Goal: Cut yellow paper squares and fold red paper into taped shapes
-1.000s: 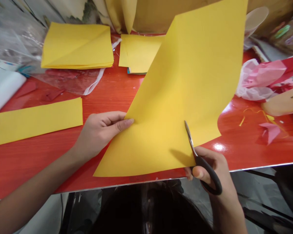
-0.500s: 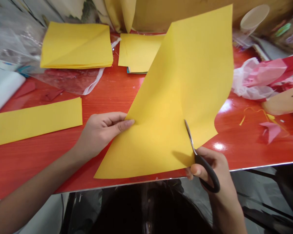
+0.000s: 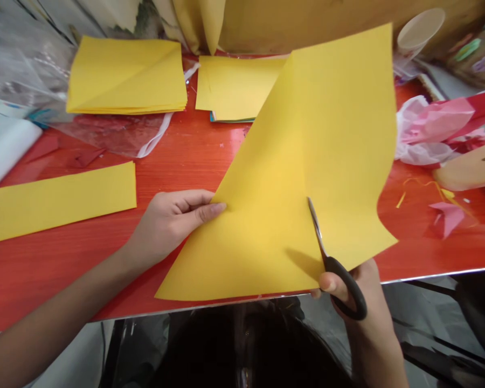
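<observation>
A large sheet of yellow paper (image 3: 262,226) slants up over the table, its far end raised and its lower right edge curling. Its left edge is pinched between the thumb and fingers of my left hand (image 3: 178,221). My right hand (image 3: 359,302) grips black-handled scissors (image 3: 339,277), with the thumb through one loop. One metal blade lies over the paper, pointing away from me; the other blade is hidden beneath it. The right-hand part of the sheet overlaps some fingers of my right hand, so they are partly covered.
A folded yellow strip (image 3: 60,202) lies at left on the red table (image 3: 178,172). Stacks of yellow paper (image 3: 125,75) sit at the back, near a clear plastic bag (image 3: 28,70). At right are pink and white tissue paper (image 3: 432,126), scraps and a cup (image 3: 420,32).
The sheet's far end has shifted right and slightly toward me, and its lower right corner now spreads over my right hand. My left hand and the scissors have moved only slightly.
</observation>
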The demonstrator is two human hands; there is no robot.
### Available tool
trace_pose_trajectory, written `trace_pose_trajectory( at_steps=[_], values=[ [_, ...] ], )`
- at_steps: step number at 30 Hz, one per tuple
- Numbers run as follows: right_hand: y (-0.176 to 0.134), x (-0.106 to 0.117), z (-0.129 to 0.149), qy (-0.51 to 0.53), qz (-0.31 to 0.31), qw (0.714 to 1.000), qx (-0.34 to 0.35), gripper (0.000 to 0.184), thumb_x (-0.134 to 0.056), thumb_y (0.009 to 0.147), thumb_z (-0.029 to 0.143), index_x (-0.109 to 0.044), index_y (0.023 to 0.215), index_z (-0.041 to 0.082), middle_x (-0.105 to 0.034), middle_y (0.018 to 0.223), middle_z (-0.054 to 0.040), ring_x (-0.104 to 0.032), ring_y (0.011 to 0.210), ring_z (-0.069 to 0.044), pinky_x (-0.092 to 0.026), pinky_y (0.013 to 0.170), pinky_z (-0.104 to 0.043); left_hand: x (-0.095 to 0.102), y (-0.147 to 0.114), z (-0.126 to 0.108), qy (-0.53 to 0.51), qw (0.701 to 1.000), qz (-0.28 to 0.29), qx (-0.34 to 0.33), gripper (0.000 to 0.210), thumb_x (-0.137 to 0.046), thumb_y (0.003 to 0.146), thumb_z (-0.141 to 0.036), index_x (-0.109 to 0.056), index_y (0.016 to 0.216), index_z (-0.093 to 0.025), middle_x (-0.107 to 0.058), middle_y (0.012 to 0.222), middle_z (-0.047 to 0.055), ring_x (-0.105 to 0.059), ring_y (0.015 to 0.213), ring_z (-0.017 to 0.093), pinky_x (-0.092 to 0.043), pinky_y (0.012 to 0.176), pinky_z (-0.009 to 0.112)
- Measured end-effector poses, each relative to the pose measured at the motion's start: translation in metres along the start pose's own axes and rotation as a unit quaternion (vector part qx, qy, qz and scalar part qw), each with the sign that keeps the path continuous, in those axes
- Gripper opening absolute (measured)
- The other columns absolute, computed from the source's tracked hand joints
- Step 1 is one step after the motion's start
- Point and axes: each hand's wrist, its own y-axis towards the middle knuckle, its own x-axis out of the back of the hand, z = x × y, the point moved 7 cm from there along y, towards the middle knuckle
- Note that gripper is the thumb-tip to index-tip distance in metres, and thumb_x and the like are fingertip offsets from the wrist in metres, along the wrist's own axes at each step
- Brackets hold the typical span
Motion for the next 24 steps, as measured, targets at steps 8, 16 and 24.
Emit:
trace_pose_trajectory(
  at_steps=[8,16,24],
  values=[
    [-0.001,0.0,0.0,0.034,-0.01,0.999,-0.01,0.038,-0.078,0.058,0.046,-0.051,0.05,0.021,-0.047,0.041,0.0031,-0.044,0.038,-0.011,-0.03,0.038,-0.025,0.001,0.0,0.001,0.005,1.0,0.0,-0.004,0.022,-0.071,0.072,-0.039,-0.072,0.084,-0.021,-0.074,0.081,0.0,-0.068,0.067,0.015,-0.054,0.053,0.017],
    [-0.001,0.003,-0.004,0.04,-0.029,0.999,0.018,0.032,-0.077,0.059,0.05,-0.059,0.062,0.023,-0.052,0.047,0.0006,-0.056,0.055,-0.019,-0.042,0.047,-0.028,-0.004,-0.001,-0.001,0.003,1.0,0.02,0.003,0.021,-0.07,0.072,-0.04,-0.072,0.085,-0.023,-0.074,0.08,-0.002,-0.068,0.067,0.014,-0.053,0.053,0.016],
    [-0.001,0.001,-0.011,0.027,-0.025,0.999,0.001,0.037,-0.073,0.062,0.054,-0.055,0.059,0.022,-0.051,0.051,0.0004,-0.047,0.042,-0.014,-0.037,0.036,-0.027,-0.007,-0.002,-0.001,-0.007,0.999,0.039,0.011,0.021,-0.069,0.074,-0.039,-0.072,0.087,-0.023,-0.074,0.081,-0.002,-0.068,0.067,0.014,-0.054,0.054,0.016]
  ],
)
